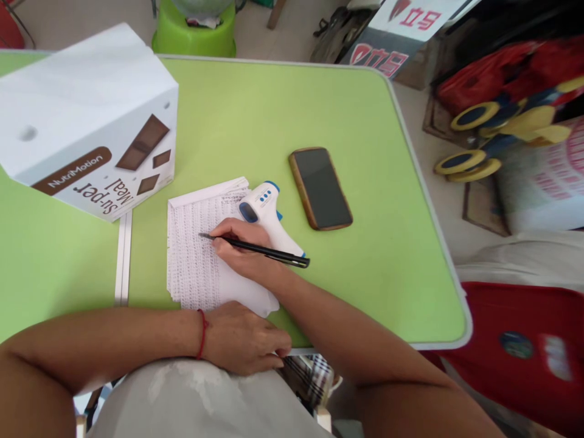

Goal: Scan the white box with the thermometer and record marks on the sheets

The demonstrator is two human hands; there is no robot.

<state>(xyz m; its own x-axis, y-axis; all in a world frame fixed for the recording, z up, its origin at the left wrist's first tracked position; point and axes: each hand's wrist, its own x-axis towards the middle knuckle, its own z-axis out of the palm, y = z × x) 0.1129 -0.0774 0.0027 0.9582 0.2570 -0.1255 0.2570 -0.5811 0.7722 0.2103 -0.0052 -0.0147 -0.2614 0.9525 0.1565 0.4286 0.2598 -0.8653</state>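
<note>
My right hand (241,249) grips a black pen (269,250), its tip on a stack of handwritten paper (194,274). The hand rests on the paper and partly covers a white and blue infrared thermometer (267,210). My left hand (241,337), with a red thread (202,333) around the wrist, lies curled at the near table edge, just below the paper. A dark-screened smartphone in a brown case (320,188) lies on the green table (365,182), right of the thermometer. A white NutriMotion Super Meal box (86,115) lies on its side at the left.
The green table has a pale rim and a white seam (122,261) left of the paper. Beyond it stand a green stool (194,36) and printed cartons (378,55). To the right are yellow and blue rolls (474,115) and red cloth (515,340).
</note>
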